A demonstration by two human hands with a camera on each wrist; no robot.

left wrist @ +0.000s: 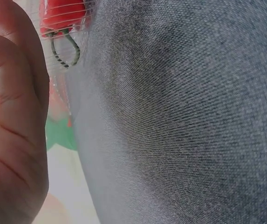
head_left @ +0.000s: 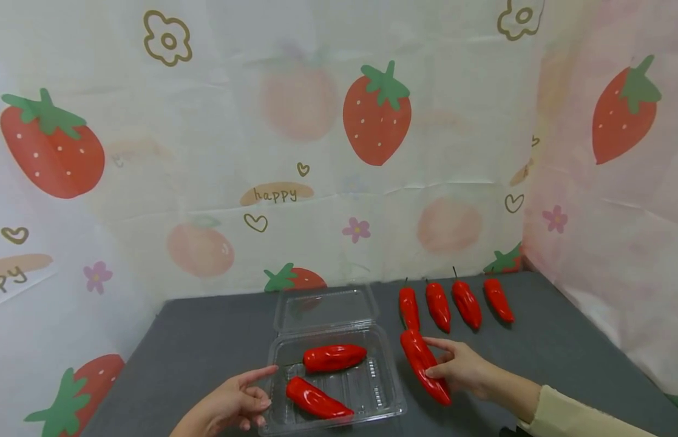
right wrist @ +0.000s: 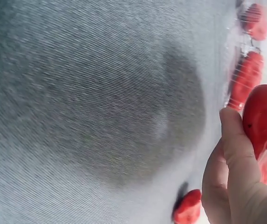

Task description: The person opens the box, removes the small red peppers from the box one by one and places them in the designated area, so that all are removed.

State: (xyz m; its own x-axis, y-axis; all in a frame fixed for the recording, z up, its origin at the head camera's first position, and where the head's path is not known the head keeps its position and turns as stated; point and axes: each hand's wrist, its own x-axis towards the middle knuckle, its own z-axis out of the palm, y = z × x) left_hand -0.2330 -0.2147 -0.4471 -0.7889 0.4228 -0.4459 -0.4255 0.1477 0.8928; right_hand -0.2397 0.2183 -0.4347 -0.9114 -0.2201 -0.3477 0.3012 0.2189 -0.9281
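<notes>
Head view: a grey tabletop [head_left: 207,346] is seen from above, backed by a pale cloth printed with strawberries [head_left: 328,152]. At the centre of the tabletop a clear plastic clamshell box [head_left: 390,394] stands with its lid [head_left: 325,308] thrown back. Two red peppers are laid inside it, one crosswise toward the back [head_left: 334,357] and one at an angle nearer the front [head_left: 317,399].

Just right of the box, a long red pepper [head_left: 424,365] is pinched by the right hand [head_left: 461,367], thumb and fingertips closed on its side; whether it is lifted or resting on the tabletop cannot be told. The left hand [head_left: 235,405] is held at the box's front left corner, fingers relaxed and extended, gripping nothing; its fingertips appear to touch the rim.

Behind the right hand, four more peppers [head_left: 453,303] are lined up in a row, stems pointing away.

For the step in hand, judged from this view, the pepper is best carried low over the right wall and laid lengthwise in the free strip beside the other two. The light box is likely to slide, so it is best steadied by the left hand.
</notes>
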